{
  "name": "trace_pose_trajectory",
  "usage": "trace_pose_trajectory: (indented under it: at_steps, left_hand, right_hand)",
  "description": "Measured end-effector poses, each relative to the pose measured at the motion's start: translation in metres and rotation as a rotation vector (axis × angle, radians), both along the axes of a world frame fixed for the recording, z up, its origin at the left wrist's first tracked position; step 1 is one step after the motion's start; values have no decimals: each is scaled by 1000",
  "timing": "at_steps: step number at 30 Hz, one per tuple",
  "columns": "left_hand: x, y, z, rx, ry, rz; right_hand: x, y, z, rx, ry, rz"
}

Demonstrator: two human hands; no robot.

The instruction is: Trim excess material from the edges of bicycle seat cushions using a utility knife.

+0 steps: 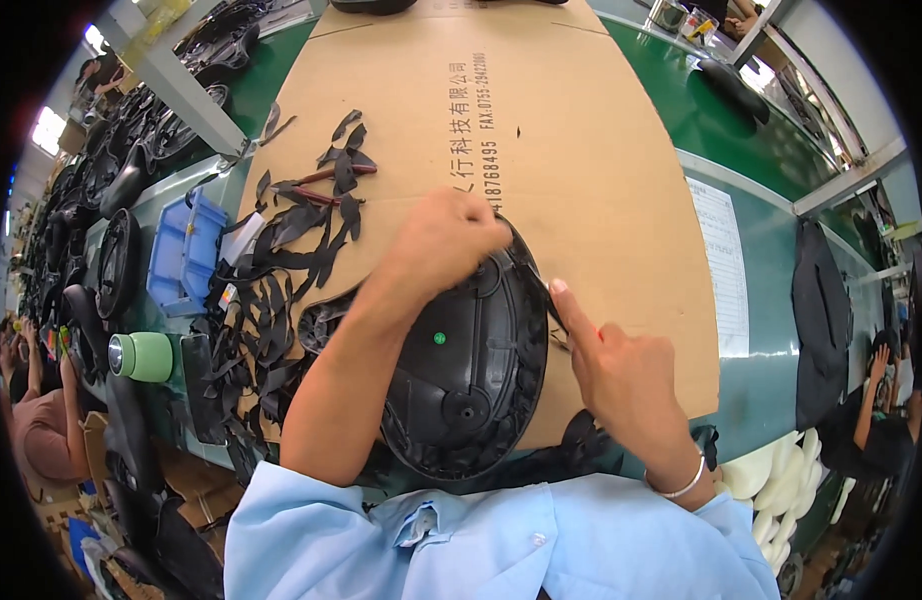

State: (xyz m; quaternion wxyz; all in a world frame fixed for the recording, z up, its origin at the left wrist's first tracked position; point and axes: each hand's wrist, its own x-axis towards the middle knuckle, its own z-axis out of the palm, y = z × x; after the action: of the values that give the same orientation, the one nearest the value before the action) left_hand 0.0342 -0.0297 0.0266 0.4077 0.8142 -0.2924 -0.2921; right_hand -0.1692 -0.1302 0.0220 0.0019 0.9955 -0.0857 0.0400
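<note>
A black bicycle-type seat lies upside down before me, its ribbed plastic base facing up and black cover material folded round the rim. My left hand is closed at the seat's far end, gripping the edge of the cover material. At the seat's right edge is my right hand, its index finger stretched along a thin dark tool and the other fingers curled. Most of that tool is hidden by the hand, so its kind is unclear. Several black cut-off scraps lie left of the seat, two dark red sticks among them.
A cardboard sheet covers the green table under the work. On the left stand a blue plastic bin and a light green cup. A paper sheet and a black cover piece lie right. White foam pieces are at lower right.
</note>
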Motion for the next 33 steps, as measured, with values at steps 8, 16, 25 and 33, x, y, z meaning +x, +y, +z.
trace_pose_trajectory:
  at_steps: [8,16,25,33]
  left_hand:
    - [14,30,9,-1118,531,350]
    - [-44,72,-50,385,-552,275]
    - [-56,67,-46,418,-531,445]
    - [-33,127,-40,-113,446,32]
  right_hand:
    - [-31,3,11,295,28,-124]
    - [-8,-16,20,110,126,15]
    - [-72,21,38,440,185,-177]
    - [-68,-12,29,570,133,-91]
